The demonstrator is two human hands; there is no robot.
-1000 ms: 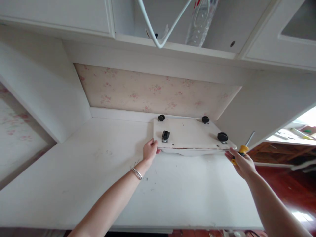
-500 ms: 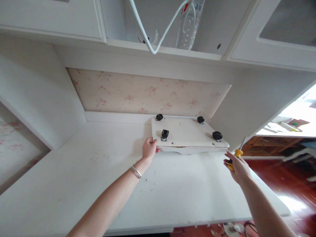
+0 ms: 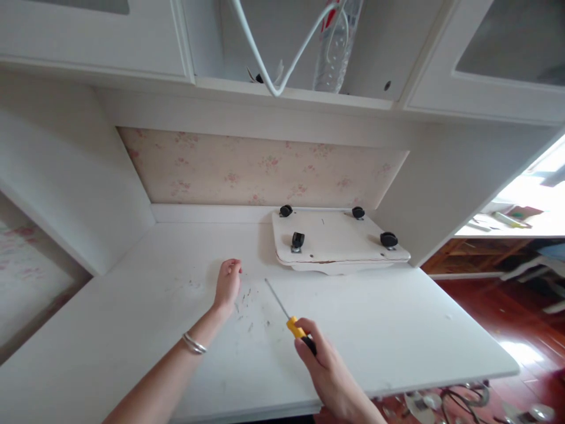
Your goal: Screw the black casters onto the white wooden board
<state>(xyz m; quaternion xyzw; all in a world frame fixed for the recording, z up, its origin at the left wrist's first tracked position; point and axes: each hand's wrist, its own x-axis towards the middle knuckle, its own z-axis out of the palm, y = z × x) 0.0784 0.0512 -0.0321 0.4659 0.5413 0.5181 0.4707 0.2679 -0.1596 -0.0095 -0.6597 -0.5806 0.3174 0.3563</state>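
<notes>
My right hand is closed around the yellow-and-black handle of a screwdriver. Its metal shaft points up and left over the white desktop. My left hand, with silver bangles on the wrist, is above the desktop left of the screwdriver tip. Its fingers are curled together, and what they hold, if anything, is hidden. Beyond both hands, apart from them, a white wheeled board lies with its underside up against the back. Black casters stand at its corners, the nearest to my hands being the front left caster.
Above hangs a white cabinet with a clear plastic bottle inside and a white cable looping down in front. Dark marks dot the desktop. Clutter lies on the red floor below the front edge.
My left hand has let go of the board's front left corner and moved left and nearer. My right hand has brought the screwdriver leftward from the board's right side to mid-desktop.
</notes>
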